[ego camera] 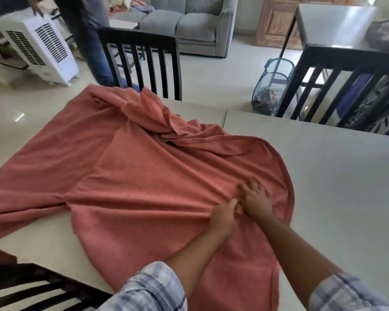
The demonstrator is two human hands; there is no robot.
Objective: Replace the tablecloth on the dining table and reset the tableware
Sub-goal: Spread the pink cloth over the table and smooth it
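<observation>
A salmon-pink tablecloth (pixel 144 167) lies crumpled and partly folded over the left half of the cream dining table (pixel 323 176), with one end hanging off the left edge. My left hand (pixel 222 217) pinches a ridge of the cloth near its right side. My right hand (pixel 254 199) lies just beside it, fingers spread and pressing on the same fold. Both hands touch each other. No tableware is in view.
Dark wooden chairs stand at the far side (pixel 142 61), far right (pixel 341 86) and near left (pixel 32 286). A person (pixel 85 37) stands by a white air cooler (pixel 38 48). Beyond the table are a mesh laundry basket (pixel 272 86) and a grey sofa (pixel 189 23).
</observation>
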